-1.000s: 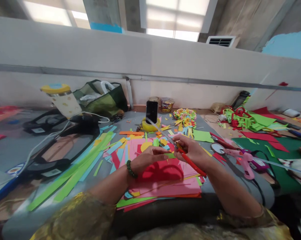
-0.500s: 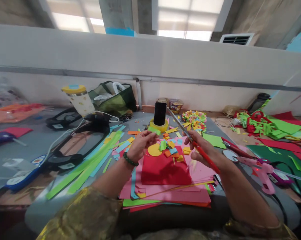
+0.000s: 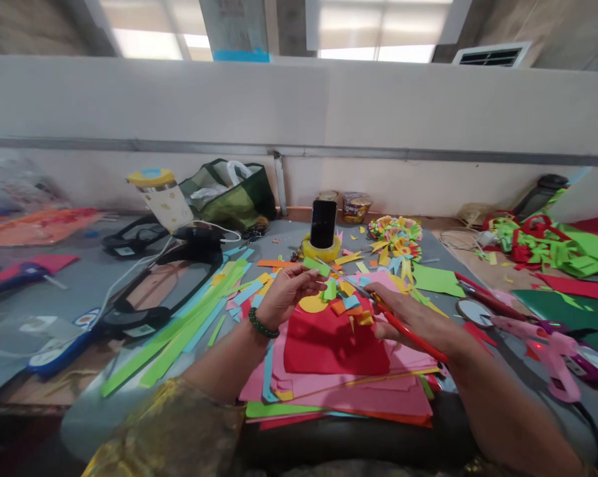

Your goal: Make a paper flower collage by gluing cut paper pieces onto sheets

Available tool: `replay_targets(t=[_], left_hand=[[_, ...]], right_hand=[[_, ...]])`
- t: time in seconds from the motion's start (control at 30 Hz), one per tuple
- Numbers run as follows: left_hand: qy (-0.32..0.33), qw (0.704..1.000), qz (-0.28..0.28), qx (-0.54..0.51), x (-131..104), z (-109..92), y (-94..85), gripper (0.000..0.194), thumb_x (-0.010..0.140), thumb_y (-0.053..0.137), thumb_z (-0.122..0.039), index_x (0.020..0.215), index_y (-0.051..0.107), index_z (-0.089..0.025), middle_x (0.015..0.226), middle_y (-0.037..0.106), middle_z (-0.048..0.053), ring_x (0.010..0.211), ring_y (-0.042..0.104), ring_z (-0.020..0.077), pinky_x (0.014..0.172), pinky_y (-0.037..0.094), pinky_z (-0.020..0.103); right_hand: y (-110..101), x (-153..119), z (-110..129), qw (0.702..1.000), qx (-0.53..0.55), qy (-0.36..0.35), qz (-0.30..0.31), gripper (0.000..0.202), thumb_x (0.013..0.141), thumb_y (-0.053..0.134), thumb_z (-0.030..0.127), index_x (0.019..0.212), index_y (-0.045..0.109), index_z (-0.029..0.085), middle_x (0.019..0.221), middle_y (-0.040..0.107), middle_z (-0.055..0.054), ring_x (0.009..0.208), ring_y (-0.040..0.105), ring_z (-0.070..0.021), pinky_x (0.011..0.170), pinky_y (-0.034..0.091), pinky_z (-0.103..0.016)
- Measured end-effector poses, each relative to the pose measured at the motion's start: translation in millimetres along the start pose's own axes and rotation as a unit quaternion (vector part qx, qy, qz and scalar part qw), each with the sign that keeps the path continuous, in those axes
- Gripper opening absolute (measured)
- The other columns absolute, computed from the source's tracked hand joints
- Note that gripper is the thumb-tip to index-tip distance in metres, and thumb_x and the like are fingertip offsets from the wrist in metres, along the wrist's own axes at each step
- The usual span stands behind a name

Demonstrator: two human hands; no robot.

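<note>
My left hand [image 3: 295, 289] pinches a small light-green paper piece [image 3: 317, 266] between thumb and fingers. In my right hand [image 3: 402, 311] are scissors [image 3: 395, 322] with red handles, their blades pointing left toward the green piece. The blade tips look slightly apart and close to the paper; whether they touch it I cannot tell. Below both hands lies a red sheet [image 3: 323, 344] on a stack of pink sheets [image 3: 348, 401]. Small cut pieces in orange, yellow, blue and green, and a yellow paper circle [image 3: 312, 303], rest at the red sheet's far edge.
A phone [image 3: 323, 225] leans upright on a yellow tape roll [image 3: 321, 249]. Long green strips [image 3: 179, 331] lie at left, near a tumbler [image 3: 162, 199] and a green bag [image 3: 234, 199]. A pink glue gun [image 3: 551, 351] and paper flowers [image 3: 398, 235] are at right.
The scissors have swung down and leftward, from pointing up to having their blades near the green piece. My left hand still pinches that piece. The view has shifted slightly.
</note>
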State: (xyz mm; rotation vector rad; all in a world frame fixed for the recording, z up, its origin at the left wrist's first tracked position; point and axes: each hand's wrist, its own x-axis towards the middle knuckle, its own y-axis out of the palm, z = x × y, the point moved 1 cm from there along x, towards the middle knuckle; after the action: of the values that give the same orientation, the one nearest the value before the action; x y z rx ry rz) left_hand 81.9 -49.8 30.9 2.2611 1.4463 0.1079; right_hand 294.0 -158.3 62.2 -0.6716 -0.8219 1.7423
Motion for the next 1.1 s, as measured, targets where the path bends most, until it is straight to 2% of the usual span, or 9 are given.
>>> replay_targets(t=[0.13, 0.3, 0.63, 0.77, 1.1], left_hand=[[-0.008, 0.999, 0.032, 0.027, -1, 3, -1.0, 0.018, 0.066, 0.083, -0.021, 0.065, 0.067, -0.014, 0.069, 0.075, 0.006, 0.062, 0.071, 0.0143, 0.059, 0.052, 0.019], [-0.014, 0.998, 0.051, 0.021, -2, 5, -0.8, 0.019, 0.062, 0.086, -0.023, 0.065, 0.07, -0.014, 0.066, 0.073, 0.005, 0.065, 0.071, 0.016, 0.063, 0.054, 0.022], [-0.022, 0.998, 0.057, 0.011, -4, 3, 1.6, 0.02, 0.059, 0.088, -0.022, 0.064, 0.07, -0.014, 0.063, 0.072, 0.003, 0.062, 0.07, 0.0148, 0.062, 0.053, 0.021], [-0.019, 0.998, 0.058, 0.009, -4, 3, 0.8, 0.02, 0.06, 0.087, -0.022, 0.065, 0.069, -0.015, 0.064, 0.073, 0.004, 0.064, 0.071, 0.0154, 0.061, 0.053, 0.021], [-0.021, 0.998, 0.064, 0.012, -4, 6, 4.3, 0.032, 0.053, 0.09, -0.028, 0.064, 0.064, -0.014, 0.06, 0.07, 0.002, 0.063, 0.071, 0.0153, 0.058, 0.05, 0.019]], right_hand=[[1, 0, -4, 1.0, -0.004, -0.013, 0.017, 0.069, 0.083, 0.046, 0.08, 0.12, 0.055, 0.022, 0.084, 0.063, -0.003, 0.071, 0.057, -0.0204, 0.067, 0.046, -0.031], [0, -2, 1, 1.0, -0.016, -0.008, 0.009, 0.073, 0.082, 0.04, 0.083, 0.119, 0.058, 0.023, 0.09, 0.066, -0.006, 0.078, 0.06, -0.0234, 0.073, 0.049, -0.033], [2, -2, -8, 0.999, -0.033, -0.01, 0.036, 0.088, 0.078, 0.03, 0.09, 0.126, 0.052, 0.019, 0.085, 0.062, -0.006, 0.073, 0.058, -0.022, 0.073, 0.048, -0.035], [1, -3, -7, 0.998, -0.028, -0.02, 0.052, 0.093, 0.077, 0.026, 0.091, 0.129, 0.051, 0.017, 0.091, 0.064, -0.008, 0.077, 0.059, -0.0231, 0.073, 0.048, -0.034], [1, -4, -6, 0.997, -0.044, 0.015, 0.062, 0.099, 0.077, 0.023, 0.092, 0.135, 0.049, 0.016, 0.094, 0.064, -0.011, 0.081, 0.06, -0.0253, 0.082, 0.049, -0.04]])
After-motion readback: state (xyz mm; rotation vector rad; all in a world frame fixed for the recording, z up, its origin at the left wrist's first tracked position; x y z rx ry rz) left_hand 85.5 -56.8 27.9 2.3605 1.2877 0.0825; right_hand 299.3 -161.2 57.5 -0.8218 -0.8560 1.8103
